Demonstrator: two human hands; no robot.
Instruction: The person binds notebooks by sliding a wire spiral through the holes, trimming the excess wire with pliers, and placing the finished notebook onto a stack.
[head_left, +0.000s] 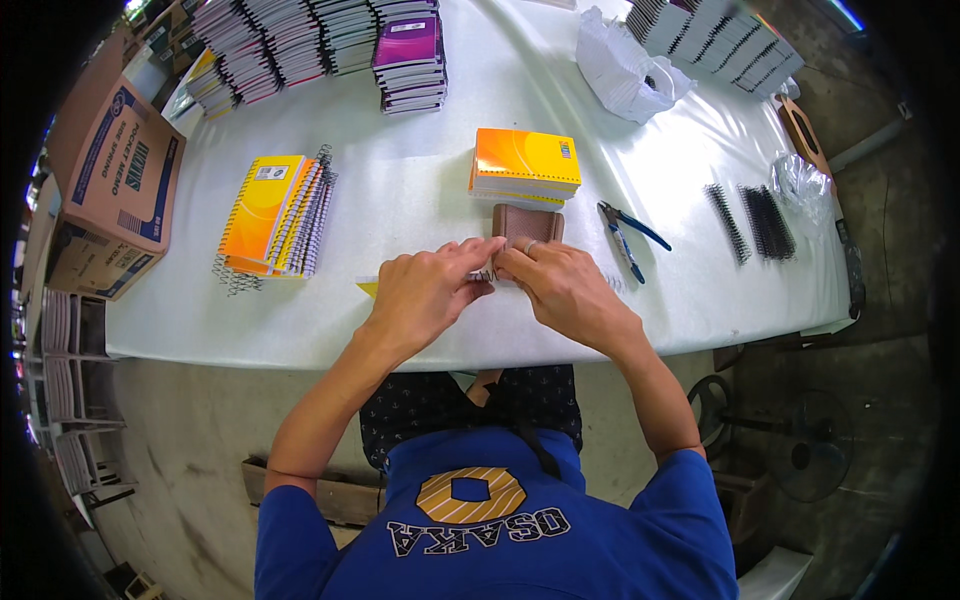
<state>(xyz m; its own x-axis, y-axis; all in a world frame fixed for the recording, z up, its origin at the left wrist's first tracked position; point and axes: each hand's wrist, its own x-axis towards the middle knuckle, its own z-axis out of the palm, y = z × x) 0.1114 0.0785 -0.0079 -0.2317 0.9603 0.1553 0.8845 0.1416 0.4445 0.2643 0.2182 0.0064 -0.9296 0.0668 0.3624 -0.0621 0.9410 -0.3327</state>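
Observation:
A small notebook is mostly covered by my hands at the table's front; its yellow corner [368, 288] shows left of my left hand [425, 292]. That hand closes over the notebook's edge, thumb and fingers together. Close beside it, my right hand [572, 292] pinches a thin dark wire spiral [488, 275] lying along the edge, with part of the wire showing right of the hand. Both sets of fingertips meet at the near end of a brown block with raised sides [530, 224]. How far the spiral runs through the holes is hidden.
Behind the block stands a stack of orange-yellow notebooks [525, 160]. Blue-handled cutters [630, 238] lie right, then loose wire spirals [767, 222]. Spiral-bound notebooks [268, 215] are piled left, beside a cardboard box [120, 175]. Purple notebooks [410, 65] and a white plastic bag [630, 80] sit farther back.

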